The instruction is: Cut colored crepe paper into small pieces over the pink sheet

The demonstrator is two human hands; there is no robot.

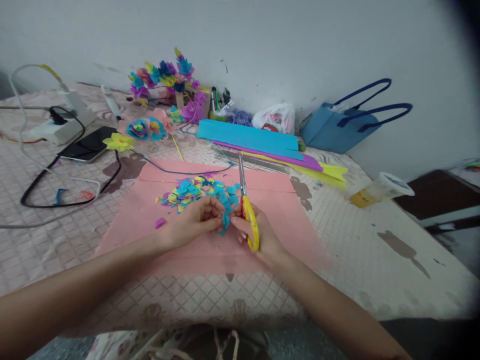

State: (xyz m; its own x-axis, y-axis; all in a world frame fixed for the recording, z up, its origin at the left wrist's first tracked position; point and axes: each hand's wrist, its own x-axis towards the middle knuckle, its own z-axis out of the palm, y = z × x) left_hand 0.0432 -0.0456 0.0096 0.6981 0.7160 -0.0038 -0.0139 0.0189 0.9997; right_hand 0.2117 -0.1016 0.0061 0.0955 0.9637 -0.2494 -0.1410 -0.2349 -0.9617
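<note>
My left hand pinches a small blue strip of crepe paper that hangs down between my two hands. My right hand is closed round a pair of scissors with yellow handles, its blades pointing away from me. The right fingertips are close to the blue strip; whether they also grip it I cannot tell. Just beyond my hands lies a heap of cut paper bits in blue, yellow and purple. It rests on a pink paper sheet. A purple piece lies left of the heap.
Folded blue crepe paper lies behind the sheet, with purple and yellow lengths beneath. Paper flowers stand back left, near a phone, cables and a power strip. On the right are a plastic cup and a blue bag.
</note>
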